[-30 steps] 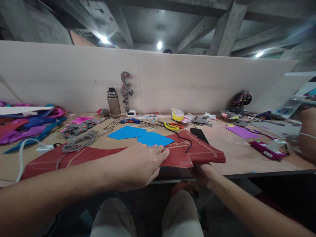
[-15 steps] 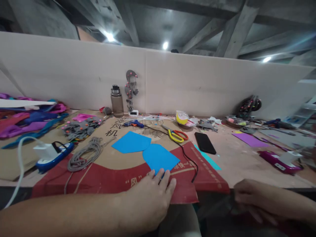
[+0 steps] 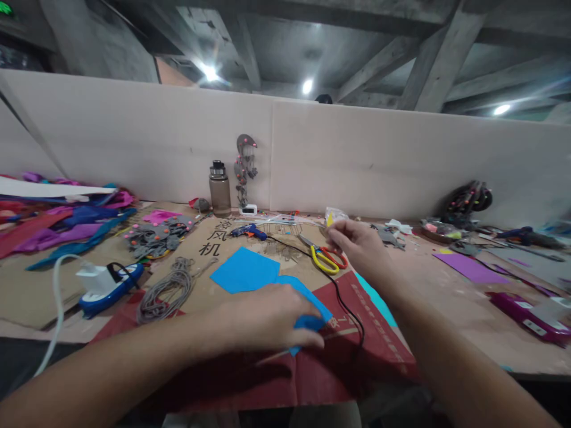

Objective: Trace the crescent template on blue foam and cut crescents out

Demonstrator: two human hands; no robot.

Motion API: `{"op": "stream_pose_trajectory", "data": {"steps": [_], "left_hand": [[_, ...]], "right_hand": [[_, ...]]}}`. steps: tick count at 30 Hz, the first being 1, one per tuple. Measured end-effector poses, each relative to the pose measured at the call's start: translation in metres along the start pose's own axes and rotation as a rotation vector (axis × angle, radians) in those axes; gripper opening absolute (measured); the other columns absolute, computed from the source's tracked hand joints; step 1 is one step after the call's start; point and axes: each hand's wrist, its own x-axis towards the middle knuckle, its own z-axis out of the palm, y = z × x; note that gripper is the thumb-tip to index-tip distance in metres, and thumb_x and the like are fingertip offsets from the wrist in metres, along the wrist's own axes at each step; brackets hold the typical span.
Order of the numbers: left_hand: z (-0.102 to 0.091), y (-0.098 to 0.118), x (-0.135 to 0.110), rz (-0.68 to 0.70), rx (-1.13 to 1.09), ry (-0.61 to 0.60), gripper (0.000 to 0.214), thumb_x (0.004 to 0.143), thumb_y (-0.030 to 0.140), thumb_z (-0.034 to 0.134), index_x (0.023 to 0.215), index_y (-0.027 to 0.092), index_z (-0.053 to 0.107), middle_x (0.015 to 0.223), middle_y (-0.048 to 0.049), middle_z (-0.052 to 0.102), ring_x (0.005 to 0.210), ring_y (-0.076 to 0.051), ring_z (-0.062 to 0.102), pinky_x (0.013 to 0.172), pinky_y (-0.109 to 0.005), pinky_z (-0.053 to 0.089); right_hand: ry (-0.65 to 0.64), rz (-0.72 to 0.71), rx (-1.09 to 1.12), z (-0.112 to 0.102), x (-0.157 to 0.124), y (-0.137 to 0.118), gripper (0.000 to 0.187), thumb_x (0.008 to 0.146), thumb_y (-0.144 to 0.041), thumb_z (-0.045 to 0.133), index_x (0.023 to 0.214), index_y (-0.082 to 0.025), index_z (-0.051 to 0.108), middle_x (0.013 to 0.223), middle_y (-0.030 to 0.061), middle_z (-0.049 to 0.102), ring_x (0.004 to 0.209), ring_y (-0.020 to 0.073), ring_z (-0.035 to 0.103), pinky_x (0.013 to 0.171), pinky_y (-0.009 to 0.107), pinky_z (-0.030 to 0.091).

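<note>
My left hand (image 3: 267,318) lies over the nearer of two blue paper sheets (image 3: 312,297). Its fingers are closed on the sheet's near corner, which curls up off the red and brown cardboard (image 3: 348,368). The other blue sheet (image 3: 245,270) lies flat just beyond. My right hand (image 3: 357,244) hovers further back, right beside the yellow- and orange-handled scissors (image 3: 325,258). Its fingers are curled together, and I cannot make out what is between them. A black cable (image 3: 345,309) runs between the two hands.
A blue glue gun (image 3: 250,232), a grey bottle (image 3: 220,189) and a hanging grey ornament (image 3: 245,166) stand at the back by the white partition. At the left are a grey cord bundle (image 3: 167,288), a white charger (image 3: 96,276) and coloured scraps (image 3: 57,220). A purple sheet (image 3: 468,267) and a magenta device (image 3: 526,309) lie right.
My right hand has come up from below the table edge to the scissors. My left hand has slid forward onto the near blue sheet and lifted its corner. The view has tilted.
</note>
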Motion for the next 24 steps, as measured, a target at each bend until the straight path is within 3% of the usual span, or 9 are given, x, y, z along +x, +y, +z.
{"op": "stream_pose_trajectory", "data": {"steps": [3,6,9,12,16,20,24], "left_hand": [[-0.011,-0.036,0.026,-0.139,-0.075,0.147,0.031,0.093,0.04,0.055,0.104,0.022,0.078,0.101,-0.0082,0.078,0.087,-0.023,0.07,0.077,-0.03,0.049],[-0.017,-0.092,0.038,-0.341,-0.11,0.349,0.03,0.09,0.036,0.055,0.086,0.018,0.079,0.085,-0.0093,0.078,0.075,-0.023,0.067,0.074,-0.031,0.047],[-0.022,-0.15,0.03,-0.646,-0.162,0.571,0.032,0.088,0.037,0.056,0.075,0.016,0.077,0.074,-0.0084,0.074,0.072,-0.023,0.065,0.072,-0.031,0.046],[-0.02,-0.191,0.01,-0.769,-0.146,0.632,0.033,0.09,0.037,0.051,0.083,0.015,0.076,0.088,-0.0123,0.076,0.085,-0.026,0.067,0.077,-0.032,0.047],[-0.001,-0.208,-0.014,-0.834,-0.135,0.51,0.031,0.077,0.047,0.07,0.086,0.017,0.074,0.1,-0.0155,0.076,0.103,-0.032,0.065,0.089,-0.036,0.046],[0.014,-0.208,-0.021,-0.807,-0.126,0.376,0.056,0.052,0.052,0.088,0.096,0.02,0.073,0.12,-0.0155,0.071,0.119,-0.036,0.059,0.099,-0.037,0.043],[0.015,-0.206,-0.016,-0.784,-0.109,0.319,0.063,0.052,0.053,0.089,0.1,0.018,0.071,0.125,-0.0191,0.069,0.122,-0.039,0.057,0.103,-0.039,0.041]], "right_hand": [[0.185,0.019,0.298,0.033,0.046,0.017,0.03,0.079,-0.051,0.06,0.078,-0.021,0.057,0.069,0.001,0.061,0.06,0.0137,0.055,0.058,0.026,0.044],[0.208,0.074,0.223,0.069,0.073,0.045,0.033,0.079,-0.055,0.051,0.079,-0.022,0.053,0.065,0.0001,0.057,0.057,0.0147,0.052,0.056,0.027,0.042],[0.163,0.071,0.131,0.101,0.069,0.075,0.029,0.08,-0.051,0.05,0.081,-0.022,0.054,0.067,0.002,0.058,0.063,0.0195,0.055,0.062,0.031,0.045],[0.096,0.047,0.009,0.122,0.049,0.098,0.022,0.082,-0.041,0.05,0.085,-0.021,0.058,0.083,0.0071,0.065,0.082,0.0248,0.06,0.079,0.038,0.048],[-0.044,0.001,-0.103,0.132,0.034,0.112,0.023,0.088,-0.035,0.049,0.093,-0.018,0.063,0.095,0.0109,0.067,0.09,0.0263,0.06,0.088,0.041,0.047],[-0.199,-0.052,-0.148,0.133,0.031,0.113,0.027,0.092,-0.036,0.053,0.106,-0.017,0.066,0.103,0.0111,0.069,0.099,0.0259,0.061,0.094,0.041,0.046],[-0.387,-0.099,-0.262,0.13,0.026,0.103,0.043,0.089,-0.043,0.065,0.123,-0.017,0.065,0.124,0.0137,0.067,0.118,0.033,0.054,0.104,0.05,0.038]]}}
